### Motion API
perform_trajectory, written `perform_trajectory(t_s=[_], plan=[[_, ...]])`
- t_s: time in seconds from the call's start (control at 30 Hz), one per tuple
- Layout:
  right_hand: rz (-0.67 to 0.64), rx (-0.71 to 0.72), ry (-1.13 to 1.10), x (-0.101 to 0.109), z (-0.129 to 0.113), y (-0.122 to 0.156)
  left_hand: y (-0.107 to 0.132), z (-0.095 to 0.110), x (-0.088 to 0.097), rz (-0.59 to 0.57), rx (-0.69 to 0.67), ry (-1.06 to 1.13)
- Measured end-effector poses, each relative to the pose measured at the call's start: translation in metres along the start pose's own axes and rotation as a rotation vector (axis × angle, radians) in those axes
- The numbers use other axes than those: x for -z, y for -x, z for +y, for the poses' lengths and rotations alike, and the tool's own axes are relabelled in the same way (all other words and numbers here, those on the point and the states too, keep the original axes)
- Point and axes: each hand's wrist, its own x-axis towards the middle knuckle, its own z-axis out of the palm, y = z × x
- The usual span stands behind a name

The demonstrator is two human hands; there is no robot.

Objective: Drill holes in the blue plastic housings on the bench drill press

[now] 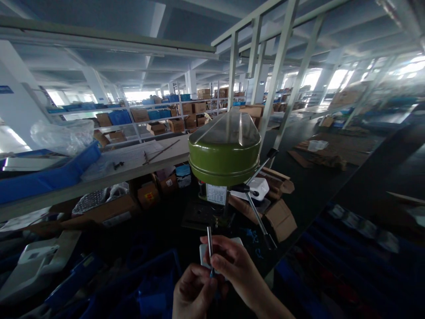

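A thin metal rod [210,241] stands upright just below the spindle of a green bench drill press [224,150]. My right hand [232,266] pinches the rod with curled fingers. My left hand [191,292] is closed around the rod's lower end, low in the picture. Behind the hands lies a small white plate [203,254] on the dark bench. The press's feed handles [260,195] stick out to its right.
Blue bins [146,283] sit at the lower left, a white device [33,261] further left. A shelf board [133,161] with a blue tray [49,177] and plastic bag runs behind. Cardboard boxes [280,217] lie right of the press. Racks fill the hall.
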Motion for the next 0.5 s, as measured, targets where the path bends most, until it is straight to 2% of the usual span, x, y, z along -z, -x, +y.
perform_trajectory(t_s=[0.07,0.13,0.2,0.3,0.4,0.5], plan=[[-0.006,-0.051,0.115,0.017,0.019,0.007,-0.016,-0.02,0.016,0.05,-0.023,-0.161],[0.057,-0.143,0.213,0.039,0.04,0.016,-0.036,-0.043,0.036,0.046,-0.036,-0.457],[0.215,-0.216,0.265,0.062,0.059,0.025,-0.057,-0.063,0.055,-0.029,-0.05,-0.76],[0.494,-0.225,0.29,0.094,0.078,0.035,-0.087,-0.086,0.072,-0.1,-0.101,-1.092],[0.582,-0.228,0.259,0.119,0.075,0.037,-0.109,-0.101,0.075,-0.173,-0.072,-1.346],[0.664,-0.089,0.249,0.138,0.047,0.025,-0.119,-0.11,0.073,-0.181,-0.093,-1.5]])
